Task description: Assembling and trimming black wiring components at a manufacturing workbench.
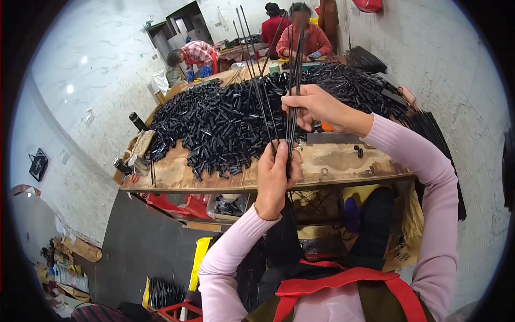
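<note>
My left hand (276, 174) is closed around the lower ends of several long, thin black rods (293, 80), above the table's front edge. The rods stand nearly upright, and some of them fan out to the left toward their tips. Higher up, my right hand (316, 107) pinches a tight group of the same rods between thumb and fingers. Behind both hands spreads a large heap of short black tube-shaped pieces (214, 131). What the rods' lower ends look like is mostly hidden by my left hand.
The wooden table (343, 161) carries the heap and a dark flat bar (335, 138). More black rods (434, 134) lie at its right edge. A jar (138, 165) and a woven basket (142, 144) stand at the left. Several people work beyond. A red crate (177, 311) sits lower left.
</note>
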### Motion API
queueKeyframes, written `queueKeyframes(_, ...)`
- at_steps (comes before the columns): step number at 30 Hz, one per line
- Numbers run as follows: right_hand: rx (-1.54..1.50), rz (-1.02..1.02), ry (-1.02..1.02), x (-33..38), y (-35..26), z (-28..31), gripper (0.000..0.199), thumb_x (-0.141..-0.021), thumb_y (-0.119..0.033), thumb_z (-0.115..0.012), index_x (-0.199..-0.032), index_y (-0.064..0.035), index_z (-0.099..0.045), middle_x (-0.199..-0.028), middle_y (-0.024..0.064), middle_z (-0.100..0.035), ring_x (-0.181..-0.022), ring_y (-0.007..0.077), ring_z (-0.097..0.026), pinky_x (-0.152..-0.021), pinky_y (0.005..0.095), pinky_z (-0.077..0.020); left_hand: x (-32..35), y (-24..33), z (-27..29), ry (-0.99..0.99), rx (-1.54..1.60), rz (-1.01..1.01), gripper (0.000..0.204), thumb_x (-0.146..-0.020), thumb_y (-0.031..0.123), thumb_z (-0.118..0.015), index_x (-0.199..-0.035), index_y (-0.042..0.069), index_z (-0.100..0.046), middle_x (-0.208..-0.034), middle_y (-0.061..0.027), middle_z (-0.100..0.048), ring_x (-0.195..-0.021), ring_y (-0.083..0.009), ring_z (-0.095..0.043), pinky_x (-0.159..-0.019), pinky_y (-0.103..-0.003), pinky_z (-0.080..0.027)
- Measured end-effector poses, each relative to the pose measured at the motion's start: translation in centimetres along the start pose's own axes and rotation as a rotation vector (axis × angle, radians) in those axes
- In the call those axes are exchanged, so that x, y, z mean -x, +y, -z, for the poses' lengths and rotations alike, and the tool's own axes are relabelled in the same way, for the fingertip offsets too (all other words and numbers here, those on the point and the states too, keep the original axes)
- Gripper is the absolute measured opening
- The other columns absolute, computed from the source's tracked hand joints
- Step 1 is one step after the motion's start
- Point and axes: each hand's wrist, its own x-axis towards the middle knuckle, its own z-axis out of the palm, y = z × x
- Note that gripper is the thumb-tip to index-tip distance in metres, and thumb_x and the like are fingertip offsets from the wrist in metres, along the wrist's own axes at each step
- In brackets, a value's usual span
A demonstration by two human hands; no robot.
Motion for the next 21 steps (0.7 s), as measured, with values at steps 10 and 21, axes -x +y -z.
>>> queueKeyframes(10, -0.046, 0.207, 0.378, 0.9, -3.0, 11.4, 0.028, -0.095, -0.033, -0.059, -0.084, -0.0086, -0.052, -0.068, -0.0027, -0.051, -0.047, 0.004, -0.045, -0.038, 0.0191, -0.0321, -6.2, 6.9, 5.8, 0.107, -0.017, -0.084, 0.026, -0.106, 0.026, -0.04, -0.114, 0.002, -0.048, -0.064, 0.0035, -0.036, -0.045, -0.0042, -0.028, -0.039, -0.022, -0.023)
queueKeyframes(21, 0.025, -0.023, -0.047, 0.8, -3.3, 2.6, 0.035, -0.096, -0.033, -0.061, -0.087, 0.001, -0.062, -0.068, 0.0036, -0.06, -0.055, 0.0127, -0.061, -0.048, 0.0236, -0.0489, -0.3, 4.7, -2.8, -0.077, 0.007, 0.139, 0.038, -0.107, 0.034, -0.037, -0.135, 0.011, -0.042, -0.076, -0.0006, -0.051, -0.049, -0.0063, -0.039, -0.043, -0.021, -0.032)
